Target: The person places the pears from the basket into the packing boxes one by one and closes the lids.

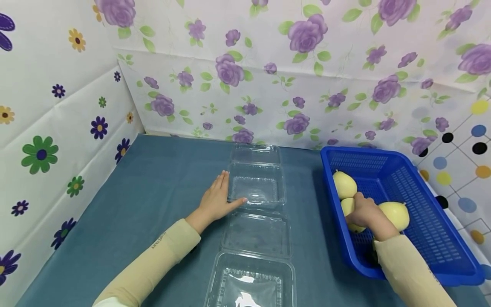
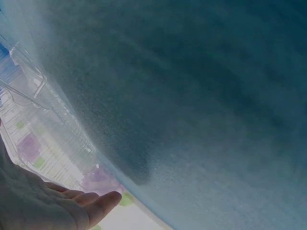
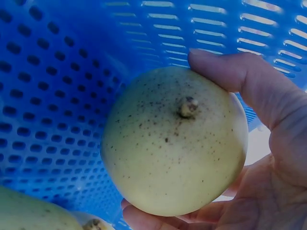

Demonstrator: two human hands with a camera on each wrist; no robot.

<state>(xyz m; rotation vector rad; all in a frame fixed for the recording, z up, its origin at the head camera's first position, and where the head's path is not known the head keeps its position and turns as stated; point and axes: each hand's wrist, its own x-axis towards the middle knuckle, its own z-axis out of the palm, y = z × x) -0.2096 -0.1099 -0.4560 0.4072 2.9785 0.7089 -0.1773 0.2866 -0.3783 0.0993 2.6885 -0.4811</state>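
Note:
In the right wrist view, my right hand [image 3: 268,124] grips a pale yellow-green pear [image 3: 168,148], thumb on one side and fingers round the other. The head view puts this right hand [image 1: 368,213] inside a blue plastic basket [image 1: 433,221], with one pear [image 1: 344,184] behind it and another pear [image 1: 396,214] to its right. At the table's middle, my left hand [image 1: 215,199] lies with straight fingers along the left edge of a clear plastic container [image 1: 255,192], its thumb reaching over the near rim. Its palm and fingers also appear in the left wrist view.
A second clear container [image 1: 251,285] lies nearer on the blue-grey tablecloth [image 1: 153,183], its lid [image 1: 257,234] opened away from me. The far container's lid [image 1: 256,154] also lies open. Flower-patterned sheets [image 1: 230,102] line the back and left sides.

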